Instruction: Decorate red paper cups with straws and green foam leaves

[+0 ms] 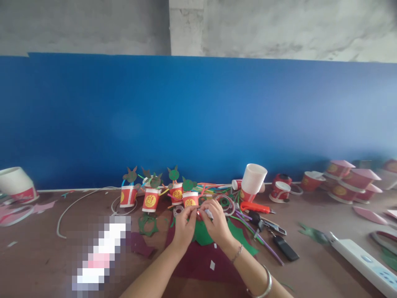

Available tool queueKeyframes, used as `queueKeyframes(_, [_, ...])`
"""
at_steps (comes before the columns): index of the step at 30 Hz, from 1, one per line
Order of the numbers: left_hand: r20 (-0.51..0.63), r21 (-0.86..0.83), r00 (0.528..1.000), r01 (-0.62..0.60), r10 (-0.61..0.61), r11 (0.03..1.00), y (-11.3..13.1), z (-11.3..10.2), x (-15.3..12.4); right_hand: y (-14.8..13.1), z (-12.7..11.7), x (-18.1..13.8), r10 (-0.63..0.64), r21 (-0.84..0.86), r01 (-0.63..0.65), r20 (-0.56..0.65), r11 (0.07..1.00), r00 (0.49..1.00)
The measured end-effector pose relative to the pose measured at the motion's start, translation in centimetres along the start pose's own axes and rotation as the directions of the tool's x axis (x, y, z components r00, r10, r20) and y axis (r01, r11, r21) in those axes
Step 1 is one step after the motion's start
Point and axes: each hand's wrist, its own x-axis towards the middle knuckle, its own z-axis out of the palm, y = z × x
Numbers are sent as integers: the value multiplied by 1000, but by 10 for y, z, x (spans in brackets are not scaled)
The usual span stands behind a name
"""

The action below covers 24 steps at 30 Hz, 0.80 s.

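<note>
Over the middle of the table, my left hand (185,225) and my right hand (217,221) meet with fingertips pinched close together. A small red and white piece shows between them, too hidden to name. Just behind the fingers stands a red paper cup (190,199) with a yellow emblem and a green paper animal head (189,185). Beneath my hands lie green paper (203,236) and a dark maroon sheet (194,265), with white scraps on top. More decorated cups, including one at the left (127,196), stand in a row behind.
An upturned stack of white cups (254,178), an orange cutter (254,207), purple sticks (268,244) and keys with a black fob (284,247) lie to the right. A white power strip (366,265) sits at far right. Pink-topped cups (361,179) stand behind it.
</note>
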Motion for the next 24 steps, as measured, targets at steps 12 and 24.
queueKeyframes(12, [10, 65, 999, -37, 36, 997, 2, 0, -2, 2, 1, -1, 47, -63, -45, 22, 997, 999])
queueKeyframes(24, [28, 149, 998, -64, 60, 987, -3, 1, -4, -1, 2, -4, 86, -213, -94, -48, 973, 995])
